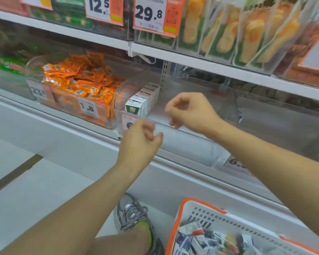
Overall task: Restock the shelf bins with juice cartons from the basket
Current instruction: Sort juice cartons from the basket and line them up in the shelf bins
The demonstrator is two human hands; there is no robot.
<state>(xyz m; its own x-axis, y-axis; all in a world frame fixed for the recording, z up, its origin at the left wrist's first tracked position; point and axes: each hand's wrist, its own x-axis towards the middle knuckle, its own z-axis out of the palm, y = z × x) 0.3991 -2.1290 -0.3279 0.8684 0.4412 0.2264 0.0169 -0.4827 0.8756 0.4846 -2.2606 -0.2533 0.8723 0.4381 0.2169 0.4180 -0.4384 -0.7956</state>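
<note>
Both hands, left hand and right hand, empty and loosely curled at clear bin front edge beside juice cartons; basket below.

Both hands hover empty in front of a clear shelf bin on the lower shelf. The left hand is loosely curled near the bin's front edge, covering part of a price tag. The right hand is above the bin, fingers bent and holding nothing. A row of juice cartons stands along the bin's left wall. An orange-rimmed white basket with loose cartons sits on the floor at the lower right, beside a sneaker.
</note>
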